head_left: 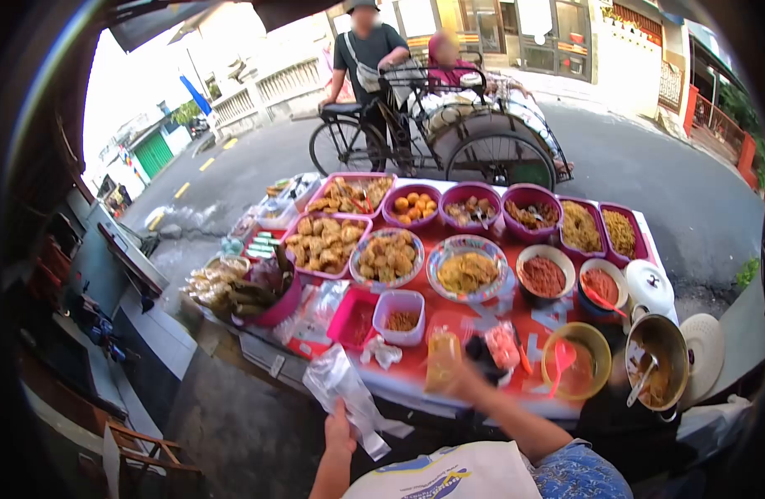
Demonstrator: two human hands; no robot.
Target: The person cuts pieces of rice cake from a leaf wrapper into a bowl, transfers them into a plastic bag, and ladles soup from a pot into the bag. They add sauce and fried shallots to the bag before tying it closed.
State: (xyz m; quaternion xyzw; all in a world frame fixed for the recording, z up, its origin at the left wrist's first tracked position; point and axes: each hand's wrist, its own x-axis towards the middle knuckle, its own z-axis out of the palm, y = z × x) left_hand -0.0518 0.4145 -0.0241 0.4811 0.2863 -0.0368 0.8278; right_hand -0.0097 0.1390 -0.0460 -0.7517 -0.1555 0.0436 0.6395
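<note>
My left hand (339, 428) is closed on a clear plastic bag (343, 391), which hangs in front of the table edge. My right hand (467, 384) reaches over the near side of the table and is smeared by motion, so its fingers do not show clearly. Just beside it lies a clear bag of yellowish food (442, 358). Close by are a pack of pink pieces (502, 344), a crumpled white tissue (382, 353) and a lilac tub of brown food (400, 318). A pink ladle (562, 358) leans in a yellow bowl (604, 349) of soup.
Tubs and plates of food, including fried pieces (324, 241), cover the red tabletop (528, 314). At the right stand a metal pot (680, 389) and a white lid (651, 283). Beyond the table, two people are with a pedal rickshaw (499, 158) on the road.
</note>
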